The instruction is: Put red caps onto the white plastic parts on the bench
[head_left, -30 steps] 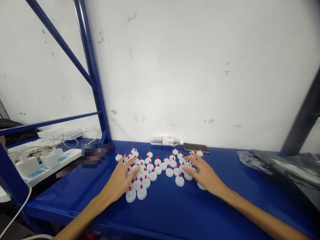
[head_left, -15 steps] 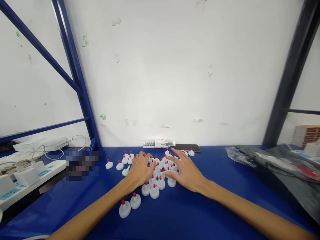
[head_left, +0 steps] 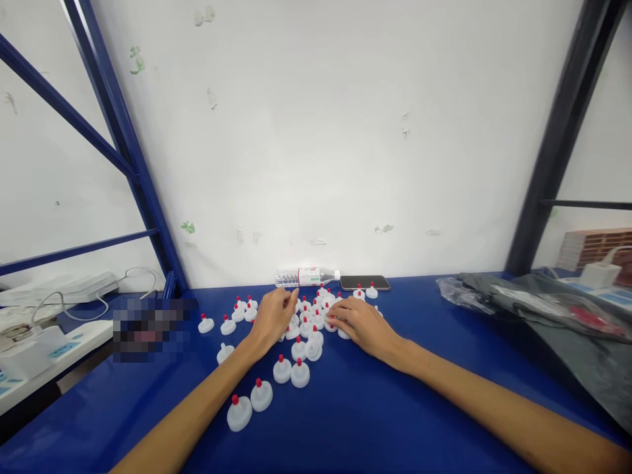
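Observation:
Many white round nozzle caps with red tips [head_left: 300,374] stand on the blue tabletop [head_left: 316,434], most of them grouped between my hands. My left hand [head_left: 272,317] is over the left side of the group, its fingers curled in and the thumb up; what they hold, if anything, is hidden. My right hand [head_left: 363,324] has its fingers bent together around a red-tipped cap [head_left: 331,323] on the right side of the group. A cap with no red tip [head_left: 225,353] lies beside my left wrist. Another cap showing no red tip [head_left: 313,349] rests in front of the group.
A clear water bottle [head_left: 309,276] lies along the wall, with a dark phone [head_left: 365,283] beside it. Grey plastic bags [head_left: 553,316] cover the right side. A power strip with plugs [head_left: 64,349] and a blurred patch [head_left: 148,329] are at the left. Blue shelf posts [head_left: 143,197] frame the table.
My left hand's fingers have curled in, and my right hand's spread fingers have closed down onto the caps. A cap without a red tip now shows in front of the group. The view has shifted slightly.

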Motion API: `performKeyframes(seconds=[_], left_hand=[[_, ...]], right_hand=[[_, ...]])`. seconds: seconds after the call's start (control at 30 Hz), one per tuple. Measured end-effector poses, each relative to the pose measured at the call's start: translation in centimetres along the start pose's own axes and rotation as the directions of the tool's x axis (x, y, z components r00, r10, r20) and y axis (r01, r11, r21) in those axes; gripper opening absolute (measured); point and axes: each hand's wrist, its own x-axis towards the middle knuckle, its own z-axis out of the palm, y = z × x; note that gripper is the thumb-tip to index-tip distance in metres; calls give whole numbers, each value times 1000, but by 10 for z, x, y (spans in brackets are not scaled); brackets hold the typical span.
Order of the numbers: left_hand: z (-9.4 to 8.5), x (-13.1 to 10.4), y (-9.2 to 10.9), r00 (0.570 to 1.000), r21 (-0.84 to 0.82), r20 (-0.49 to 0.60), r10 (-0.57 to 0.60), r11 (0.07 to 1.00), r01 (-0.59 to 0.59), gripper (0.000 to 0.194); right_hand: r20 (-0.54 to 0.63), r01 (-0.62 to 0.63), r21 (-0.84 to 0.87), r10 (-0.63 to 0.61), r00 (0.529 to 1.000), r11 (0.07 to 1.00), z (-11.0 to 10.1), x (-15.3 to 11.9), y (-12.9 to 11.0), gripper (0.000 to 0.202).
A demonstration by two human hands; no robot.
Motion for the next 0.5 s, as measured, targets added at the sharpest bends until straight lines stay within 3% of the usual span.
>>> performKeyframes(seconds=[0.17, 0.3, 0.43, 0.5], left_hand=[[-2, -3, 0, 996, -71, -83, 37, 997, -43, 29], [-17, -6, 5, 982, -125, -117, 150, 978, -164, 24], [-22, -8, 14, 949, -162, -77, 305, 936, -314, 27], [-16, -9, 17, 935, -164, -27, 353, 921, -352, 26]], right_hand=[[53, -1, -74, 5, 999, 997, 0, 1, 5, 45], [-17, -1, -137, -2, 1000, 991, -7, 0, -13, 47], [37, 140, -115, -136, 990, 983, -9, -2, -41, 61], [95, 205, -101, -196, 976, 974, -7, -2, -47, 55]])
